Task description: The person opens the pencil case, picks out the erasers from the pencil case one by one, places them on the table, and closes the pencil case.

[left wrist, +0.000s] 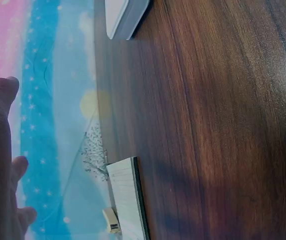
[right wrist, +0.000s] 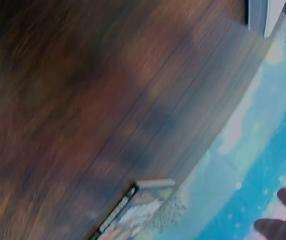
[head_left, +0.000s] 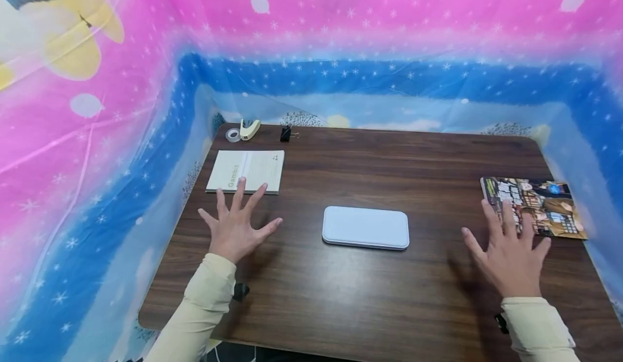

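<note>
Both hands hover over a dark wooden table (head_left: pixel 340 308) with fingers spread, holding nothing. My left hand (head_left: pixel 238 224) is just in front of a pale notebook (head_left: pixel 247 171) at the table's left, its fingertips (head_left: pixel 242 183) over the near edge. My right hand (head_left: pixel 508 251) is beside a colourful booklet (head_left: pixel 535 206) at the right edge, fingers overlapping its near corner. A white rounded flat case (head_left: pixel 366 227) lies between the hands. In the left wrist view the notebook (left wrist: pixel 128 197) and case (left wrist: pixel 123 17) show edge-on; the right wrist view is blurred and shows the booklet (right wrist: pixel 133 212).
At the back left corner sit a clear tape roll (head_left: pixel 233 134), a cream stapler (head_left: pixel 250 129) and a black binder clip (head_left: pixel 285 133). A pink and blue starred plastic sheet (head_left: pixel 121 107) walls the table on three sides.
</note>
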Demonstrator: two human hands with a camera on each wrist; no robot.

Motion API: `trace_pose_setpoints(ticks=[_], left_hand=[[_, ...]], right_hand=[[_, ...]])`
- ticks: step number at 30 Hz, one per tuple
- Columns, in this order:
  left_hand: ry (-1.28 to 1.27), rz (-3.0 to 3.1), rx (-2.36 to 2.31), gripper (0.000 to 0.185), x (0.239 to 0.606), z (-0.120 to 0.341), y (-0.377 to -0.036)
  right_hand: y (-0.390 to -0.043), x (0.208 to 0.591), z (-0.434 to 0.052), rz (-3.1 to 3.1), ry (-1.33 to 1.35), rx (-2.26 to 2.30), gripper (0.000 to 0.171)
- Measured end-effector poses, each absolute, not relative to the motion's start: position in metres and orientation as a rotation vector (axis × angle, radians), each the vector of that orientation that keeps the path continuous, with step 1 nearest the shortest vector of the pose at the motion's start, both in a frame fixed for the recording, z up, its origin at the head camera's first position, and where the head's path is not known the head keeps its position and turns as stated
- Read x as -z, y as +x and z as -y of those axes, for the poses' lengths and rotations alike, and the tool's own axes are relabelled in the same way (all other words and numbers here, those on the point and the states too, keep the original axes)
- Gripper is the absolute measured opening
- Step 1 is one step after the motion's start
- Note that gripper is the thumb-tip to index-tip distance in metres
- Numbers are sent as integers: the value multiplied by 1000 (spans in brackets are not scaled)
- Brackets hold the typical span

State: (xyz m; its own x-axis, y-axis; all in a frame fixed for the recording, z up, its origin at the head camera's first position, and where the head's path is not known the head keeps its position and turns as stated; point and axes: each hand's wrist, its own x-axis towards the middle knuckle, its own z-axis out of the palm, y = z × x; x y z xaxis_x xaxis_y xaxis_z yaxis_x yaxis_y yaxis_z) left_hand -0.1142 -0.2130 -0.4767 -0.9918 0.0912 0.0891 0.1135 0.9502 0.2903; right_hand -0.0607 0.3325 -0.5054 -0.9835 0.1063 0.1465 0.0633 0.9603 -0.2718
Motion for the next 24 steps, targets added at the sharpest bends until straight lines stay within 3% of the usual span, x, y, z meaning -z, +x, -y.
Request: trace_pose_setpoints(ticks=[8, 11, 17, 24], left_hand=[[-636, 2881, 970, 94, 513, 172, -135], [-754, 2908, 1184, 97, 530, 147, -144], [-895, 2985, 1197, 105, 549, 115, -159], [-1016, 2935, 1021, 111, 563, 114, -165]], right_hand=[[-75, 533, -252, 2467, 761, -499, 56], [-77, 545, -214, 2392, 958, -495, 51], [-83, 561, -177, 2435, 1033, -479, 36], [-87, 567, -169, 2495, 1064, -428, 42]])
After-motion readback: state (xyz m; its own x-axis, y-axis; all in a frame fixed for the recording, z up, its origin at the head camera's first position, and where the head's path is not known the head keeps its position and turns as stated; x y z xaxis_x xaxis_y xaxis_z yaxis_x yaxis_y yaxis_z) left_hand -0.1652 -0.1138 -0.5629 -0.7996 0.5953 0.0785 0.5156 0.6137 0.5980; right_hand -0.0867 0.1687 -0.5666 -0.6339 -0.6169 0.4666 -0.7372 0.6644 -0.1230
